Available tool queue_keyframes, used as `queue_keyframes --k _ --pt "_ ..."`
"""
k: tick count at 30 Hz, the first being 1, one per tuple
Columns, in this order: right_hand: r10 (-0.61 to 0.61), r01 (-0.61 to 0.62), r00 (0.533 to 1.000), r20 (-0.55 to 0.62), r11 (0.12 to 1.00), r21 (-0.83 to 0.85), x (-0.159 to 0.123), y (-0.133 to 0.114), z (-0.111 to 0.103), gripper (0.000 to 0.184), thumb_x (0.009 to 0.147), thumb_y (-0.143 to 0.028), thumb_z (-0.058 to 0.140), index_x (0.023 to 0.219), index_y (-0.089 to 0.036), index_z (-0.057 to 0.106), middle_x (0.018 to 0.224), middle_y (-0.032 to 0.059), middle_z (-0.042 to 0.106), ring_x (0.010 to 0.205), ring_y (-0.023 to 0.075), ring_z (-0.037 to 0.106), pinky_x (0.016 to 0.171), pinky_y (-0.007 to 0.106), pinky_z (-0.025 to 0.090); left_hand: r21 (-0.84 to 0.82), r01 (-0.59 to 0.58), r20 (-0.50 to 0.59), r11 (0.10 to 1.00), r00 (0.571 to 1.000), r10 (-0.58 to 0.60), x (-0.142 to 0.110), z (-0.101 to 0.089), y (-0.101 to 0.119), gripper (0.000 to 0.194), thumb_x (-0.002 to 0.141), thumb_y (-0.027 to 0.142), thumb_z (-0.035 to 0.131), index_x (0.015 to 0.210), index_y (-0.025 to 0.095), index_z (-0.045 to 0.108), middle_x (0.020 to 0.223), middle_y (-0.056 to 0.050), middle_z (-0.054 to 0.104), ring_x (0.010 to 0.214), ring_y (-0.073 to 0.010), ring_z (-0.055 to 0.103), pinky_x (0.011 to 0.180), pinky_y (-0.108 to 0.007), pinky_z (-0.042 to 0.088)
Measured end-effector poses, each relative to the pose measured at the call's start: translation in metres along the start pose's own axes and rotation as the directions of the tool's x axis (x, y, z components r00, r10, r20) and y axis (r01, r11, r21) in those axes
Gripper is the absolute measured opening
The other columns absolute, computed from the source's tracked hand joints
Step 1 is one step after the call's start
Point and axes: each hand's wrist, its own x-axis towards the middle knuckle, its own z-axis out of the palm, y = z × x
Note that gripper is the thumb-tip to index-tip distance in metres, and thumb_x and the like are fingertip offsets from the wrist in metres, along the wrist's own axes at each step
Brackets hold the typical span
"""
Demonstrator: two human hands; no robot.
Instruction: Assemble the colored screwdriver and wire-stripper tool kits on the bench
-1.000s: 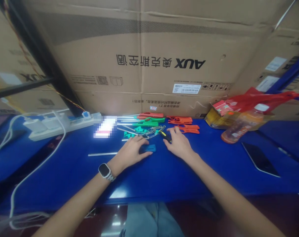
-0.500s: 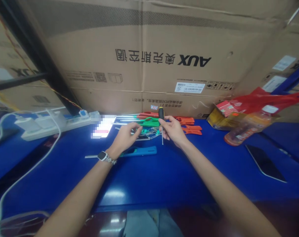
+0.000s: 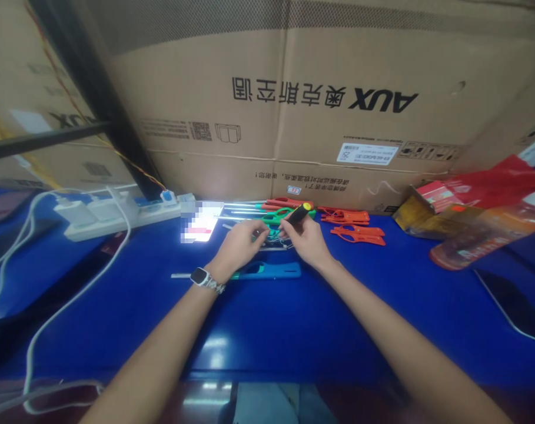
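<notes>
My right hand (image 3: 309, 240) grips a screwdriver (image 3: 300, 215) with a black and yellow handle. Its handle end tilts up to the right, and its tip is hidden behind my fingers. My left hand (image 3: 243, 241), with a watch at the wrist, is closed in a pinch close by; what it holds is too small to make out. Between the hands lie small teal parts with thin wires (image 3: 273, 238). Just behind them is a green lighter casing (image 3: 273, 217). A blue long-necked lighter (image 3: 278, 271) lies nearer me, partly behind my left wrist.
Orange casings (image 3: 359, 234) lie to the right, and a red lighter (image 3: 289, 204) lies at the back. A lit screen (image 3: 209, 221) and a white power strip (image 3: 117, 218) stand left. Right are a drink bottle (image 3: 483, 235) and a dark phone (image 3: 512, 303). A large carton (image 3: 267, 135) walls the back.
The screwdriver has gone from near upright to tilted, its tip brought in toward my left hand. My hands are closer together. The whole view has shifted, so things appear farther right.
</notes>
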Motion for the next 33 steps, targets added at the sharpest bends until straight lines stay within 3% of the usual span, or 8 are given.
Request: queue_keyframes --k 4,14,23,28,33 --pt "-0.009 0.011 1.0 0.02 0.996 -0.094 0.0 -0.002 0.001 0.03 0.087 -0.05 0.062 0.094 -0.021 0.058 0.077 0.0037 0.069 0.072 0.0215 0.071 0.073 0.037 0.059 0.023 -0.014 -0.006 1.0 1.0 0.014 0.0 0.0 -0.001 0.016 0.093 0.027 0.054 0.09 0.021 0.069 0.088 -0.003 0.072 0.079 -0.0204 0.064 0.07 -0.032 0.046" --pt "0.035 -0.014 0.995 -0.088 0.974 0.225 -0.002 -0.008 0.001 0.036 0.08 -0.051 0.071 0.091 -0.021 0.056 0.078 0.0013 0.068 0.065 0.0175 0.069 0.066 0.032 0.06 -0.061 -0.003 -0.013 0.998 1.0 0.002 0.0 -0.003 0.001 0.008 0.088 0.022 0.062 0.091 0.019 0.068 0.093 -0.004 0.073 0.084 -0.0201 0.065 0.071 -0.031 0.047" --pt "-0.03 0.035 0.999 0.031 0.982 -0.187 -0.002 0.0 0.004 0.026 0.089 -0.045 0.06 0.094 -0.02 0.059 0.079 0.0058 0.071 0.075 0.0223 0.071 0.074 0.036 0.057 0.001 0.003 -0.002 1.0 1.0 -0.003 0.0 0.002 -0.007 0.011 0.086 0.018 0.06 0.09 0.02 0.07 0.092 -0.005 0.072 0.087 -0.0222 0.065 0.078 -0.034 0.05" --pt "0.001 0.001 0.999 -0.038 0.999 0.048 0.001 0.0 0.005 0.034 0.084 -0.052 0.065 0.094 -0.02 0.057 0.081 0.0036 0.07 0.071 0.0194 0.071 0.072 0.034 0.059 0.0 -0.01 -0.019 1.0 1.0 0.01 0.002 0.003 -0.009 0.011 0.086 0.019 0.06 0.089 0.02 0.07 0.09 -0.005 0.072 0.084 -0.0217 0.065 0.077 -0.035 0.05" --pt "0.086 -0.055 0.991 -0.099 0.959 0.277 -0.002 -0.006 0.0 0.041 0.076 -0.056 0.071 0.089 -0.021 0.055 0.077 0.0015 0.069 0.063 0.0175 0.07 0.064 0.032 0.061 -0.051 0.021 -0.028 0.998 0.999 -0.022 0.001 0.0 -0.004 0.01 0.083 0.028 0.068 0.089 0.02 0.07 0.092 -0.005 0.073 0.085 -0.0218 0.066 0.076 -0.035 0.051"
